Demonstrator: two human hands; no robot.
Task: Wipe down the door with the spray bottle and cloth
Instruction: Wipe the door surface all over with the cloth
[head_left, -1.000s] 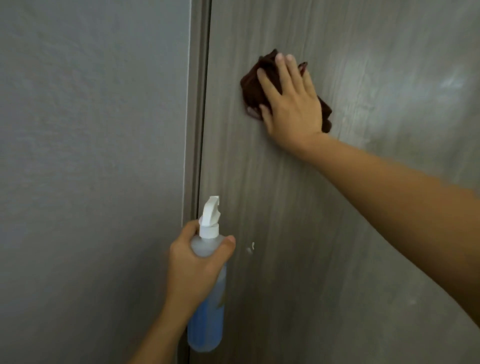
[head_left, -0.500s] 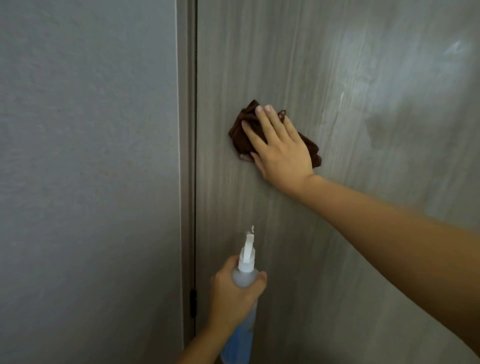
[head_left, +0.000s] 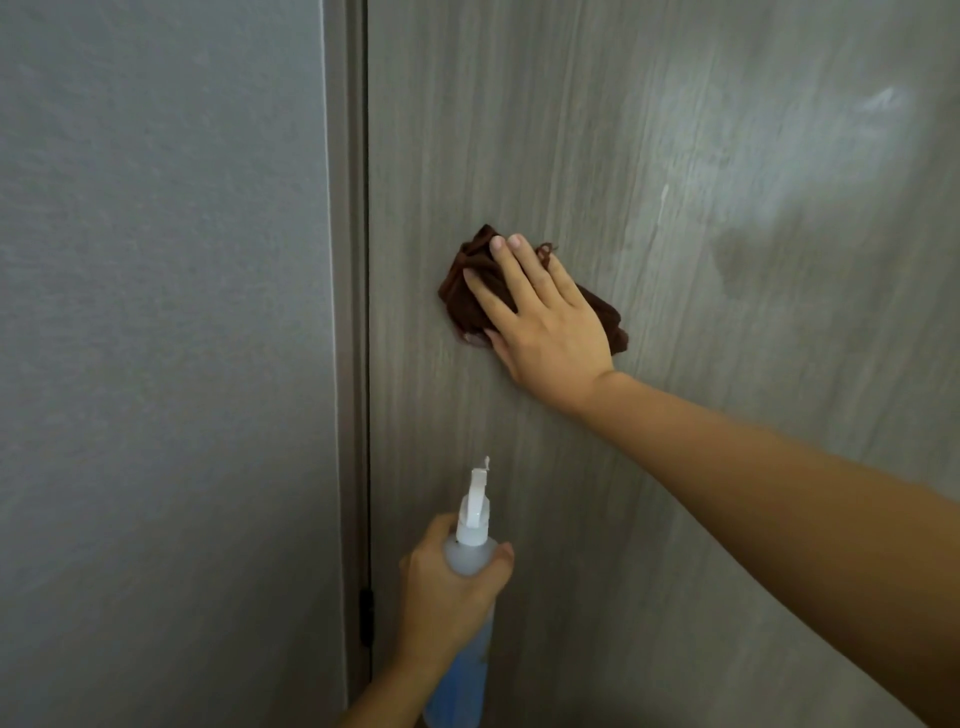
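Note:
A grey wood-grain door (head_left: 675, 156) fills the right of the view. My right hand (head_left: 540, 312) presses a dark brown cloth (head_left: 462, 296) flat against it with straight fingers, left of the door's middle. Below, my left hand (head_left: 447, 592) grips a clear spray bottle (head_left: 467, 551) of blue liquid round its neck. Its white nozzle stands upright, close to the door. A damp streaky patch (head_left: 748, 260) shows on the door to the right of the cloth.
A grey wall (head_left: 156, 338) takes up the left side. The door frame (head_left: 348, 312) runs vertically between wall and door, with a dark hinge (head_left: 366, 608) low in the gap.
My right hand has slid the cloth down the door, from high up to about mid-height. The left hand and bottle have shifted right and lower in the view.

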